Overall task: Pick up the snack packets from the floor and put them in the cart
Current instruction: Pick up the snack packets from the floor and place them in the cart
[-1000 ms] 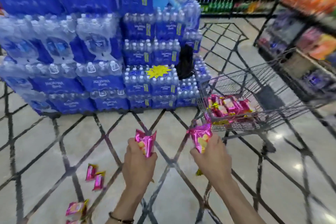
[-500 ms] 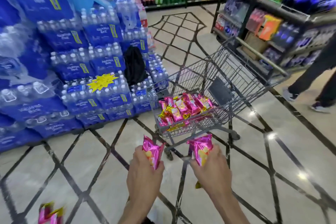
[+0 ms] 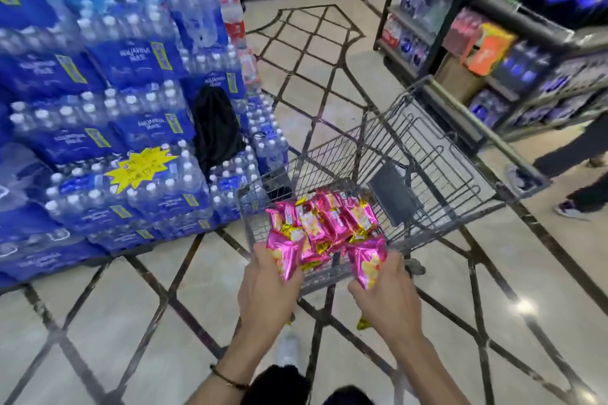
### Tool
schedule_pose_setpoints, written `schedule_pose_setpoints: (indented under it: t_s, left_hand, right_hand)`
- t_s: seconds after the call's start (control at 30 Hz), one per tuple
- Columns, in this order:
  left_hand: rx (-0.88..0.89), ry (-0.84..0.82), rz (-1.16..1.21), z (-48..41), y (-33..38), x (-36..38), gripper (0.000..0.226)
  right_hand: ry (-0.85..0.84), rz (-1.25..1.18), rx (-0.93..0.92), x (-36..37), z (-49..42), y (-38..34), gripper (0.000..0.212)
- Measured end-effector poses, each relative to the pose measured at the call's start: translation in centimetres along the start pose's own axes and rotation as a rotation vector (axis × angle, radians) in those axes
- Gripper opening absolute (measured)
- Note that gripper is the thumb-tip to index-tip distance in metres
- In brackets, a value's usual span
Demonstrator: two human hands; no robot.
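While standing at the near end of the cart [image 3: 329,161], holds one pink snack packet in each hand. Grips the left packet [image 3: 284,255] in the left hand [image 3: 266,293], fingers curled round its lower part, right at the cart's near-left corner. Clenches the right packet [image 3: 367,261] the same way in the right hand [image 3: 385,296], at the near rim and a little to the right of the first. Holds both packets with their tops pointing toward the basket, about level with the wire edge; cannot tell for sure whether either is over the basket yet. Looks down on a pile of pink packets [image 3: 325,223] lying in the near end of the basket, just beyond both hands.

Seems to be the drop-off step: carried to the cart, not yet let go. Calls next for a short reach forward over the rim, then for opening both sets of fingers so the packets fall onto the pile and not outside the wire. Needs most care with the left one, nearest the corner, where a slip could send it down to the floor [image 3: 131,322].

Stands beside tall stacks of bottled water [image 3: 131,128] on the left, with a black bag [image 3: 215,128] against them. Faces drink shelves [image 3: 493,52] at the far right and another person's legs [image 3: 585,174] at the right edge.
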State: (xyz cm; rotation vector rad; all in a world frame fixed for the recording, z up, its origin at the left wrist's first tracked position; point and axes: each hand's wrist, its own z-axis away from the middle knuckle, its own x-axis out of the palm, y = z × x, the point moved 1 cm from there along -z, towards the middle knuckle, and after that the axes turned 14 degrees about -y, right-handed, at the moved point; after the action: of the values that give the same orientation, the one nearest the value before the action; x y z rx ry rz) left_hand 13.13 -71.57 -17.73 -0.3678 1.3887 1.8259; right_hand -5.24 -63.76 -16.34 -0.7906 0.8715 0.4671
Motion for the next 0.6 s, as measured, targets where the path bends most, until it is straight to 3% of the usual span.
schedule_pose_setpoints:
  t_s: [0.2, 0.47, 0.6]
  left_hand:
    - [-0.104, -0.054, 0.008, -7.1, 1.7, 0.5, 0.05]
    - [-0.371, -0.003, 0.085, -15.1, 3.0, 4.7, 0.061]
    - [-0.512, 0.065, 0.222, -19.2, 2.7, 7.4, 0.082]
  right_hand:
    - [-0.074, 0.019, -0.031, -1.4, -8.5, -1.0, 0.062]
    - [-0.321, 0.056, -0.13, -0.6, -21.7, -0.2, 0.088]
    - [-0.431, 0.049, -0.169, 1.7, -27.9, -0.7, 0.099]
